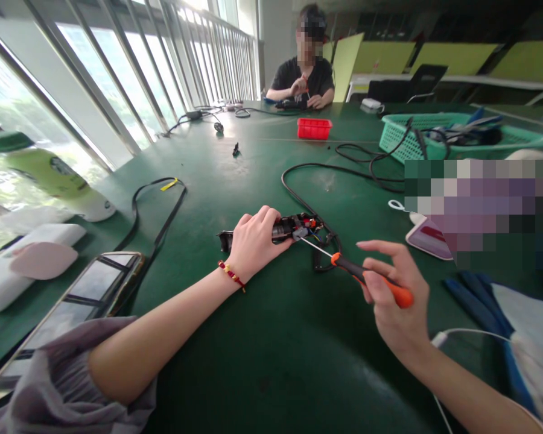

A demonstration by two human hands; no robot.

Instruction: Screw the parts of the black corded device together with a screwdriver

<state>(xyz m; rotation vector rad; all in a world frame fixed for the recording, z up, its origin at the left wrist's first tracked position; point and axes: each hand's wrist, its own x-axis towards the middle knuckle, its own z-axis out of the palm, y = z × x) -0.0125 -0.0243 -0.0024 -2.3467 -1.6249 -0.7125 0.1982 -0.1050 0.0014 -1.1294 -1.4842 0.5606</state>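
My left hand (256, 244), wearing a red beaded bracelet, closes over a long black device (286, 228) lying on the green table. The device's casing is opened at its right end, where coloured wires and a small grey part show. I cannot tell exactly what appliance it is; a black cord (294, 191) appears to run from it. In my right hand (400, 307) is a screwdriver (349, 266) with an orange and black handle, gripped between thumb and fingers, index finger raised. Its shaft points left and its tip meets the device near the grey part.
A green plastic basket (391, 135) of cords stands at the back right, a red tray (314, 129) at the back middle. Bottle (49, 172), phone (72, 307) and white case (9, 277) lie left. Blue-white gloves (493, 307) lie right. Another person (305, 78) works opposite.
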